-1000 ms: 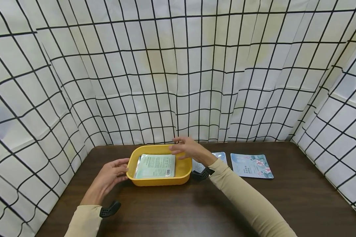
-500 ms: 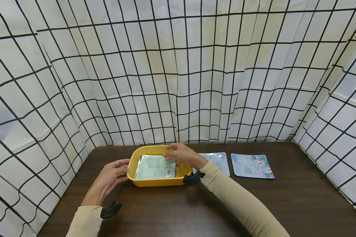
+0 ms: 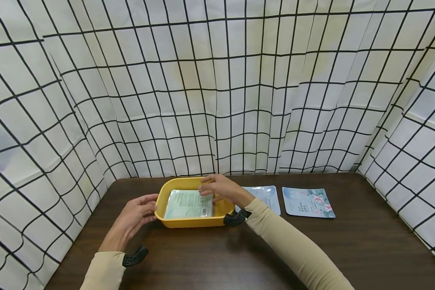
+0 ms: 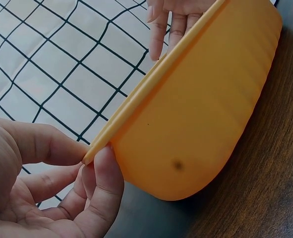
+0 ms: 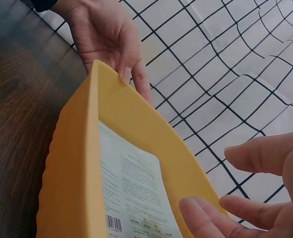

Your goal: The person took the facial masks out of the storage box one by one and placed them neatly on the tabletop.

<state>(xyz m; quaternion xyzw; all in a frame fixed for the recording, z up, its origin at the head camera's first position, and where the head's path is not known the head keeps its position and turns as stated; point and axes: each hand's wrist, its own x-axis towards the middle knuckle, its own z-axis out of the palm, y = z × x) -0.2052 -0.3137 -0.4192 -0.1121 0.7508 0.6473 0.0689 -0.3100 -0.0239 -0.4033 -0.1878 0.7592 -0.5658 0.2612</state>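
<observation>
A yellow plastic basket [image 3: 193, 222] stands on the table, with a pale green, printed flat sachet [image 3: 186, 204] lying in its left part. At the basket's left end, my left hand [image 3: 139, 213] pinches the rim between thumb and fingers, plain in the left wrist view. My right hand [image 3: 221, 188] hovers over the basket's right part, fingers spread toward the sachet's right edge. In the right wrist view, thumb and fingers of the right hand [image 5: 265, 193] stand apart with nothing between them. Whether a fingertip touches the sachet I cannot tell.
Two blue sachets lie right of the basket: a near one [image 3: 268, 197], partly hidden by my right wrist, and a flowered one [image 3: 308, 202]. The dark wooden table [image 3: 203, 257] is enclosed by a white curtain [image 3: 239, 100] with black grid lines.
My right hand has moved left and down into the basket's opening. The green sachet's left edge has shifted slightly, covering the silvery strip seen there before. My left hand stays on the rim.
</observation>
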